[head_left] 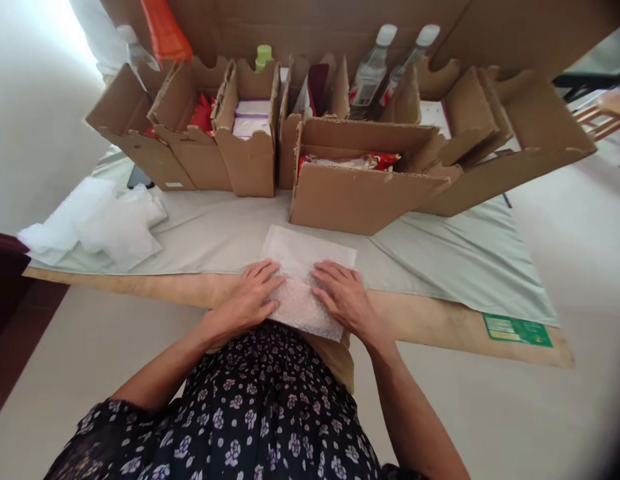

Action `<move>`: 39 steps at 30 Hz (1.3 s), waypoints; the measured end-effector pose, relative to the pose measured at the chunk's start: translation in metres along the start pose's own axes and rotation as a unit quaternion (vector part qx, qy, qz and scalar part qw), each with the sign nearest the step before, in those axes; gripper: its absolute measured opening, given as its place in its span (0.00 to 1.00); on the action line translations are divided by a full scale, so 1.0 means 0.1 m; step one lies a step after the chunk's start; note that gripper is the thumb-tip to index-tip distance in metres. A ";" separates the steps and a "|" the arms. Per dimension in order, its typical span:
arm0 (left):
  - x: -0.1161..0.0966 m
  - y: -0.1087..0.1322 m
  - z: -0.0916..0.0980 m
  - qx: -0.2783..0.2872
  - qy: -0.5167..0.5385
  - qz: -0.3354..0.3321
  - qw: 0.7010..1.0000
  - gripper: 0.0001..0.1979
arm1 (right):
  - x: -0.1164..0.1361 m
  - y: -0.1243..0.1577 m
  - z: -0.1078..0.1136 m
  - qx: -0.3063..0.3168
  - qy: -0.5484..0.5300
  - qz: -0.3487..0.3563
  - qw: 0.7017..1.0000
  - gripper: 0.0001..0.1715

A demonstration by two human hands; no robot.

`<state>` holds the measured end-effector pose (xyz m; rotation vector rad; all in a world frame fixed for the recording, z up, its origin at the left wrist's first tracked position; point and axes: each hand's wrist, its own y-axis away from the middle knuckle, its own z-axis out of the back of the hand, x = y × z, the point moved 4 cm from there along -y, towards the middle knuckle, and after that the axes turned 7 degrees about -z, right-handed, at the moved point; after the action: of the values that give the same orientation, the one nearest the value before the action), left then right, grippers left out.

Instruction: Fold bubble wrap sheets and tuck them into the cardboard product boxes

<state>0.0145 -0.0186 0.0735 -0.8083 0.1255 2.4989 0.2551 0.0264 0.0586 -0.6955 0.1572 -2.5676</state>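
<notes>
A white bubble-wrap mailer bag (305,280) lies flat at the near edge of the table, right in front of me. My left hand (250,300) rests on its left side with fingers stretched out flat. My right hand (343,297) presses flat on its right side, fingers spread. Neither hand grips anything. The bag's near end hangs slightly over the table edge towards my lap.
Several open cardboard boxes (355,180) stand in a row behind the bag, holding red packets, white packs and bottles (373,70). A pile of white mailer bags (97,223) lies at the left. A pale cloth (455,260) covers the table; a green label (517,330) sits at right.
</notes>
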 end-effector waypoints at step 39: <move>0.27 -0.30 -0.02 -0.040 -0.115 0.195 0.973 0.10 | -0.35 0.28 0.07 -0.114 0.107 -0.189 0.969 0.23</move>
<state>0.0121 0.0191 0.0582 -0.5604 0.1132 2.9658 0.2966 0.0184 0.0426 -0.5702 0.4327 -3.0245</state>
